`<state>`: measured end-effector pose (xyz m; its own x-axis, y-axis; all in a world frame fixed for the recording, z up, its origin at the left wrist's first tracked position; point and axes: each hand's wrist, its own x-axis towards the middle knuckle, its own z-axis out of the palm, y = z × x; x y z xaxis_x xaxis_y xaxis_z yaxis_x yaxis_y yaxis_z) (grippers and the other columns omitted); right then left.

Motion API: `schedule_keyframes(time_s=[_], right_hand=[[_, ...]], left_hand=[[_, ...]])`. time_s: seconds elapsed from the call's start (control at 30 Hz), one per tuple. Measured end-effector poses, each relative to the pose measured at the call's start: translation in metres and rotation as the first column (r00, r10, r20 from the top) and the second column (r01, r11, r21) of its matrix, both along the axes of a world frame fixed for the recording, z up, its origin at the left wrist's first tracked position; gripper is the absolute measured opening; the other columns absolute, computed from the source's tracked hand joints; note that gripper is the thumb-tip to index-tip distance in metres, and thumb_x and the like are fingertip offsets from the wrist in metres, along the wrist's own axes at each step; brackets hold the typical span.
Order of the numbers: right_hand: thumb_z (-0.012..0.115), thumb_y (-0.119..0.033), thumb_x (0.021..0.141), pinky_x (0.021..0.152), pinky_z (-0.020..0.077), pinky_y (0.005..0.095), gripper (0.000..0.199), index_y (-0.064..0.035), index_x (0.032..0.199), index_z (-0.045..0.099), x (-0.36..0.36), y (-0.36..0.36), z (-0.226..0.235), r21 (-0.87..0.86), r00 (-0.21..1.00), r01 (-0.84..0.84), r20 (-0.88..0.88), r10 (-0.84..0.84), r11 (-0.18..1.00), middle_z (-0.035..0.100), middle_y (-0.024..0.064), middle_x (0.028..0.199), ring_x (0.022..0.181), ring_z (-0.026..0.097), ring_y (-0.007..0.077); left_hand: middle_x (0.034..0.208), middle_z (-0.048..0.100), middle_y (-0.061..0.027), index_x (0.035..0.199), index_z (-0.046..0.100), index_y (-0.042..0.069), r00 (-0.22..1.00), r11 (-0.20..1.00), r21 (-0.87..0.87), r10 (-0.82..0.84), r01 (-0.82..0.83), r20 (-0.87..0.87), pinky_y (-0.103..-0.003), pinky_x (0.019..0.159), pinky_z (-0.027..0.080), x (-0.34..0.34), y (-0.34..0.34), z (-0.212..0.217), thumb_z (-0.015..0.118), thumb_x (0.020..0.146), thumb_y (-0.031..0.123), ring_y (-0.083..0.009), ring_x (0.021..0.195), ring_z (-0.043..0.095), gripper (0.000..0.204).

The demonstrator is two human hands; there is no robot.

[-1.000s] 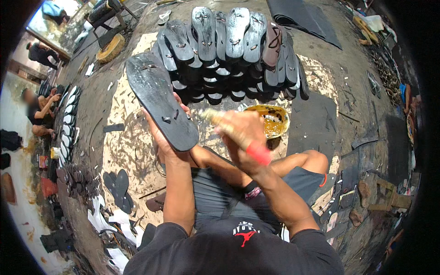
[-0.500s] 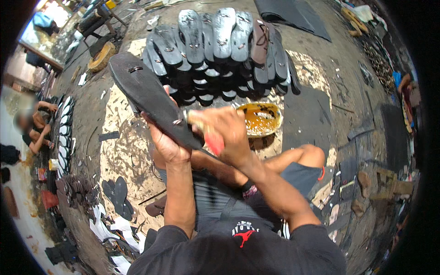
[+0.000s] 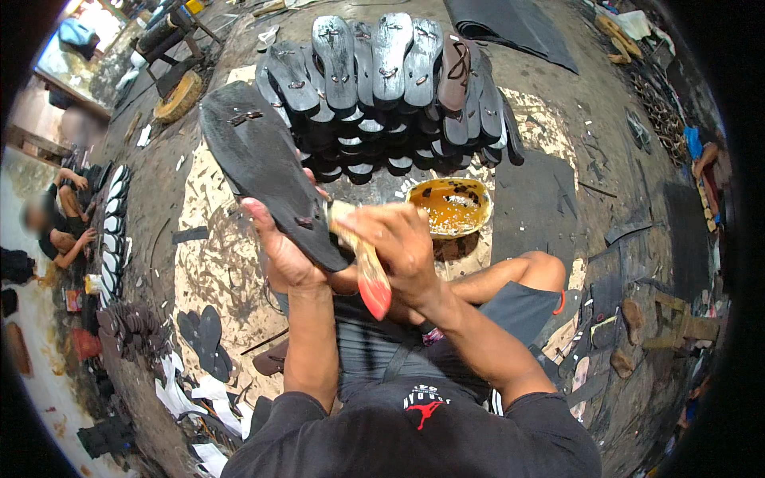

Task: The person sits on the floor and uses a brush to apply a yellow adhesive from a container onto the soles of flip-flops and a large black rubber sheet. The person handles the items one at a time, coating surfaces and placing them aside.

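My left hand (image 3: 280, 248) grips a long black rubber sandal sole (image 3: 263, 167) from below, tilted up and away to the left. My right hand (image 3: 398, 243) is closed around a brush with a red-tipped wooden handle (image 3: 370, 275), its head pressed against the sole's near end. Just beyond my hands sits a round bowl (image 3: 451, 207) of amber glue.
A stack of black sandals (image 3: 382, 88) is fanned out on the floor ahead. More soles (image 3: 203, 338) lie at left, with black rubber sheets (image 3: 510, 28) at the back. A person (image 3: 60, 227) sits far left beside a row of soles. Scraps and tools (image 3: 637, 327) litter the right.
The sole and both hands have come nearer and lower. The brush has swung so its red handle end points down toward me.
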<state>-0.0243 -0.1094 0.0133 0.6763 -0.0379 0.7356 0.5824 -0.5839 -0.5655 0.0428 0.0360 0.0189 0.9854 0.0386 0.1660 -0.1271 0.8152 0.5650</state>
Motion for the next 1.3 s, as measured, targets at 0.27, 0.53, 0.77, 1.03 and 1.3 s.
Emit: schedule_keyframes(time_s=[0.27,0.53,0.77,1.03,1.3], right_hand=[[0.077,-0.01,0.089,0.084,0.049,0.0401,0.026,-0.0047,0.114,0.073,0.015,-0.036,0.011,0.059,0.99,0.143,0.001,-0.143,0.988,0.074,0.01,0.109,0.097,0.067,0.028],[0.059,-0.012,0.105,0.1,0.049,0.031,0.03,0.0052,0.129,0.062,-0.03,-0.123,-0.065,0.509,0.898,0.351,-0.422,-0.128,0.786,0.066,0.01,0.125,0.112,0.062,0.0167],[0.064,-0.019,0.102,0.098,0.0485,0.0313,0.034,0.0032,0.128,0.063,-0.036,-0.153,-0.075,0.471,0.869,0.435,-0.442,-0.221,0.767,0.066,0.0092,0.122,0.111,0.062,0.0169],[0.064,-0.017,0.102,0.099,0.048,0.0323,0.033,0.0048,0.126,0.063,-0.029,-0.154,-0.076,0.411,0.84,0.472,-0.477,-0.258,0.78,0.067,0.0101,0.122,0.11,0.061,0.0174],[0.062,-0.021,0.104,0.1,0.0464,0.032,0.036,0.0044,0.129,0.062,-0.058,-0.162,-0.05,0.368,0.79,0.582,-0.466,-0.398,0.725,0.066,0.0082,0.122,0.112,0.06,0.0167]], left_hand=[[0.143,0.053,-0.0219,0.154,0.031,-0.004,0.998,0.997,0.047,0.062,-0.062,-0.014,-0.044,0.087,0.059,0.015,0.031,0.003,0.057,0.091,0.072,-0.0297,0.11,0.063,0.102],[0.125,0.065,-0.0175,0.14,0.053,0.003,0.989,0.994,-0.016,-0.105,0.104,-0.106,-0.047,0.084,0.058,0.02,0.262,-0.097,0.051,0.093,0.073,-0.0322,0.098,0.067,0.085],[0.12,0.063,-0.0236,0.125,0.057,-0.003,0.57,0.926,0.101,0.306,-0.363,-0.762,-0.044,0.09,0.062,-0.101,0.304,-0.169,0.061,0.098,0.034,-0.0353,0.106,0.066,0.045],[0.121,0.062,-0.0095,0.138,0.048,-0.001,0.878,0.858,0.454,0.391,-0.239,-0.277,-0.034,0.095,0.059,0.025,0.242,-0.093,0.064,0.1,0.012,-0.0195,0.109,0.063,0.043],[0.105,0.057,-0.007,0.144,0.045,-0.002,0.818,0.776,0.564,0.501,-0.282,-0.281,-0.036,0.08,0.065,0.24,0.197,-0.142,0.054,0.104,0.006,-0.0139,0.078,0.055,0.041]])
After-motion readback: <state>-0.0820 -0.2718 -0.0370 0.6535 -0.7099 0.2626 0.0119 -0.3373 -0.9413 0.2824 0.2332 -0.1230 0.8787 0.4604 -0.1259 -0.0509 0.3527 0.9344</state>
